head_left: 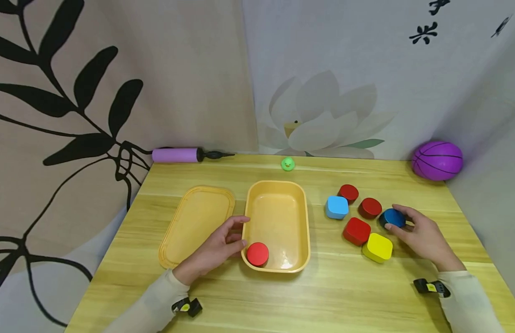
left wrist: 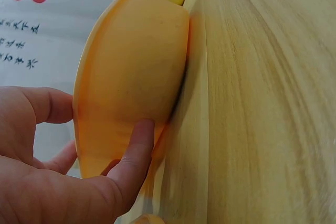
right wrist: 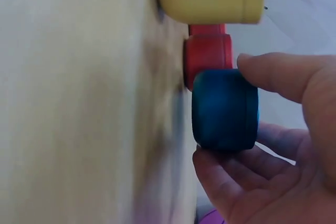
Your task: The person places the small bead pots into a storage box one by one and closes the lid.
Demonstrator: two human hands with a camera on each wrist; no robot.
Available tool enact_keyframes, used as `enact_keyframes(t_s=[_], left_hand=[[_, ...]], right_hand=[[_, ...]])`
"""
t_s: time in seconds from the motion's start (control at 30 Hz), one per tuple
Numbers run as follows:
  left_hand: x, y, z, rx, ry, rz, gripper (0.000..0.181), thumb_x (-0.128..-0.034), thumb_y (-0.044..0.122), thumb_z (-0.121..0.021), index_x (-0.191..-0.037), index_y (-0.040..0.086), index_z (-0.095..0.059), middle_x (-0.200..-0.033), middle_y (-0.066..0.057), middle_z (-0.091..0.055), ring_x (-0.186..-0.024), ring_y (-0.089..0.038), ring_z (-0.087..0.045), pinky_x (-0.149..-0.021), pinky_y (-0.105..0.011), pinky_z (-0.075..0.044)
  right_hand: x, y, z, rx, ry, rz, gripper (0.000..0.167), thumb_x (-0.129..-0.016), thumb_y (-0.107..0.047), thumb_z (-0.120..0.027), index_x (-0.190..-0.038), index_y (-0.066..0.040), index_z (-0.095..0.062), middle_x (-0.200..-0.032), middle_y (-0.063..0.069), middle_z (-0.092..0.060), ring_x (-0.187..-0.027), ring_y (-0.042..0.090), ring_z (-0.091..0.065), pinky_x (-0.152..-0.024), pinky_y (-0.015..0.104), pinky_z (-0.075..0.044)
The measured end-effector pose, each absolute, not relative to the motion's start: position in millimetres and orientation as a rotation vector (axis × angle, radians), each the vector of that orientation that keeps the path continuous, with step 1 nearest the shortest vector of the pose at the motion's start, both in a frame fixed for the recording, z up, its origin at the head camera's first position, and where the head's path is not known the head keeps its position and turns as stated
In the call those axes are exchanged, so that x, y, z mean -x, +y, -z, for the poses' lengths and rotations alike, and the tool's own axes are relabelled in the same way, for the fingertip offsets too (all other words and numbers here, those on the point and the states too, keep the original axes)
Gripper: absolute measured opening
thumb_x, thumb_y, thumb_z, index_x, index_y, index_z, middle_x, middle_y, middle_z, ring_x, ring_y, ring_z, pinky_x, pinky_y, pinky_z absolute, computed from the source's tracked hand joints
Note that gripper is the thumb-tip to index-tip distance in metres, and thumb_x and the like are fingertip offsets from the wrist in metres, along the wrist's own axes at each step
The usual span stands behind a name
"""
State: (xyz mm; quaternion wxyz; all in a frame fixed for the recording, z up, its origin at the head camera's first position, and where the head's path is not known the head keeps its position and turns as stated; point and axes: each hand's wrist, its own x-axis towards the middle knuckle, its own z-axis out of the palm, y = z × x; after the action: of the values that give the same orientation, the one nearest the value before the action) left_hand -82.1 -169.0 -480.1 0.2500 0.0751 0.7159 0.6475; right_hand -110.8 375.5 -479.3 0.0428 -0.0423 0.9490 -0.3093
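Note:
An orange tray (head_left: 278,208) holds one red round piece (head_left: 257,254) in its near left corner. My left hand (head_left: 220,245) touches the tray's left side; in the left wrist view its thumb lies on the outer wall of the tray (left wrist: 136,56) and its fingers are at the rim. My right hand (head_left: 424,236) pinches a dark blue round piece (head_left: 392,218) between thumb and fingers, at the right end of the group. In the right wrist view the blue piece (right wrist: 224,109) is beside a red one (right wrist: 207,59).
Left of the tray lies an orange lid (head_left: 199,222). Between tray and right hand are red round pieces (head_left: 369,208), a light blue block (head_left: 337,207), a red block (head_left: 356,231) and a yellow block (head_left: 378,248). Behind stand a purple pump (head_left: 175,155), green duck (head_left: 288,163) and purple ball (head_left: 437,160).

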Motion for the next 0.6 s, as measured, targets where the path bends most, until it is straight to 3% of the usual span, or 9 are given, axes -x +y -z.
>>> enact_keyframes(t_s=[0.07, 0.13, 0.27, 0.6], left_hand=[[82, -169, 480, -0.206, 1.948, -1.763, 0.060, -0.1053, 0.008, -0.062, -0.160, 0.012, -0.037, -0.157, -0.024, -0.040, -0.136, -0.041, -0.055, -0.094, -0.039, -0.061], [82, -170, 481, -0.204, 1.947, -1.763, 0.060, -0.1052, 0.008, -0.063, -0.160, 0.012, -0.037, -0.157, -0.024, -0.040, -0.136, -0.040, -0.055, -0.094, -0.038, -0.061], [82, -170, 482, -0.205, 1.956, -1.761, 0.060, -0.1053, 0.007, -0.062, -0.160, 0.012, -0.038, -0.156, -0.023, -0.041, -0.135, -0.039, -0.055, -0.094, -0.038, -0.061], [83, -170, 482, -0.220, 1.976, -1.738, 0.059, -0.1059, 0.009, -0.062, -0.160, 0.013, -0.038, -0.155, -0.023, -0.043, -0.135, -0.039, -0.056, -0.095, -0.038, -0.060]], right_hand=[[110, 377, 477, 0.126, 2.909, 0.960, 0.075, -0.101, -0.039, -0.073, -0.156, 0.003, -0.044, -0.152, 0.040, -0.046, -0.124, 0.059, -0.059, -0.090, 0.048, -0.059], [109, 377, 473, 0.132, 2.920, 0.974, 0.074, -0.101, -0.037, -0.074, -0.156, 0.003, -0.045, -0.151, 0.040, -0.047, -0.124, 0.058, -0.059, -0.086, 0.031, -0.062], [107, 375, 465, 0.144, 2.942, 1.008, 0.073, -0.100, -0.034, -0.076, -0.155, 0.003, -0.046, -0.150, 0.039, -0.049, -0.124, 0.058, -0.059, -0.078, -0.001, -0.047], [104, 361, 442, 0.229, 3.008, 1.049, 0.070, -0.097, -0.028, -0.080, -0.153, 0.000, -0.050, -0.147, 0.035, -0.054, -0.121, 0.052, -0.059, -0.080, -0.007, -0.038]])
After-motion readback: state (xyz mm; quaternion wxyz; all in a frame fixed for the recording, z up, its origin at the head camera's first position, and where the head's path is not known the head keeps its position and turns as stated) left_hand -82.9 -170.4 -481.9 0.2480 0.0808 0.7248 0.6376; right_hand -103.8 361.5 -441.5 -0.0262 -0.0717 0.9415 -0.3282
